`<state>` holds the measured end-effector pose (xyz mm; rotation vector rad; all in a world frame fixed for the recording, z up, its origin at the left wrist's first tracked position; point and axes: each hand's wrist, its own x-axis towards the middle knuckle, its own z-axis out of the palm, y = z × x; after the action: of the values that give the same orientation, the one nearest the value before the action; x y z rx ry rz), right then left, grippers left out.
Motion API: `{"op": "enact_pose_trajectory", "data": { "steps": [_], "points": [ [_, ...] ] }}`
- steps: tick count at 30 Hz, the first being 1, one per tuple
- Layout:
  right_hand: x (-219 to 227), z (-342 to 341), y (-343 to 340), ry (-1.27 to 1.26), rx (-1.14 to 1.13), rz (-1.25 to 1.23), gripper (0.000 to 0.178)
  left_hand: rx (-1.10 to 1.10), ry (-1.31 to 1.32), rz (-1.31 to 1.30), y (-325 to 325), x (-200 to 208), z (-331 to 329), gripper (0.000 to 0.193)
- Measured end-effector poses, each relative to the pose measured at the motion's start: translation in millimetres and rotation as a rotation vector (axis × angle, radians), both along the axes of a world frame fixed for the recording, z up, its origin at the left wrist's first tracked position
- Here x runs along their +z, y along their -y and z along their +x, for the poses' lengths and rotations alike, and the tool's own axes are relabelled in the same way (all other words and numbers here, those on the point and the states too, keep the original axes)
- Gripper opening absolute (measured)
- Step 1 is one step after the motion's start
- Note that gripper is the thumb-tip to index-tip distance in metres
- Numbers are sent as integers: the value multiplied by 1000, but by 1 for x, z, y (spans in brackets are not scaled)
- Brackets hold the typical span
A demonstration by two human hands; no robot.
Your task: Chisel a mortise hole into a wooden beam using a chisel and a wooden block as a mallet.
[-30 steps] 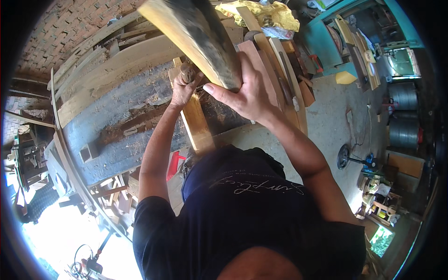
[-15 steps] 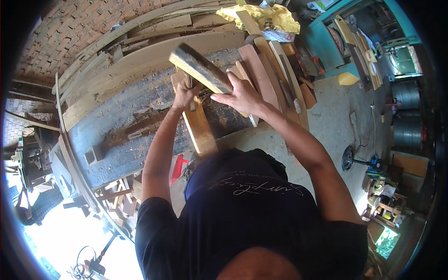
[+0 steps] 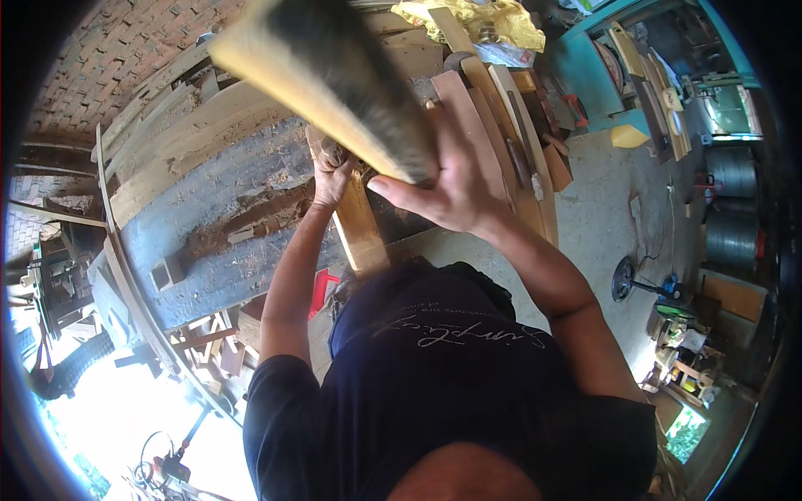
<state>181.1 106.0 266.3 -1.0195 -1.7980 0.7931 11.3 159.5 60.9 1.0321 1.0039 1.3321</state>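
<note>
My right hand [image 3: 455,179] is wrapped round the near end of a thick wooden block [image 3: 334,79], dark on one face and pale yellow along the edge. The block is raised close to the camera, tilted and blurred. Lower down, my left hand [image 3: 332,179] is closed round an upright tool that looks like a chisel [image 3: 334,153]; its rounded top shows above the fist, and its lower end is hidden. Under that hand lies a pale wooden board [image 3: 359,230], running from the workbench [image 3: 225,188] toward my waist. The raised block hides part of the board's far end.
Wood shavings litter the dark bench top. Several planks [image 3: 468,125] lie to the right of the board, and long timber [image 3: 180,154] lines the far side. A yellow sack [image 3: 501,25] sits at the back. A red plastic thing [image 3: 320,292] stands below the bench edge.
The wooden block has risen toward the camera in my right hand and looks much larger. My left hand has stayed at nearly the same spot over the board.
</note>
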Motion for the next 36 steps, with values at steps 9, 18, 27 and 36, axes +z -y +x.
{"op": "enact_pose_trajectory", "data": {
  "steps": [9,18,27,36],
  "points": [
    [-1,-5,-8,-39,-76,-174,52,-78,-107,-59,-8,-19,-15,28],
    [-80,12,-5,407,-23,-474,58,-102,-293,-18,-17,9,-6,13],
    [-63,48,70,160,9,-531,58,-227,-87,-10,51,39,8,6],
    [-94,68,142,270,-88,-665,54,-385,-262,436,130,7,29,13]
  ]
}}
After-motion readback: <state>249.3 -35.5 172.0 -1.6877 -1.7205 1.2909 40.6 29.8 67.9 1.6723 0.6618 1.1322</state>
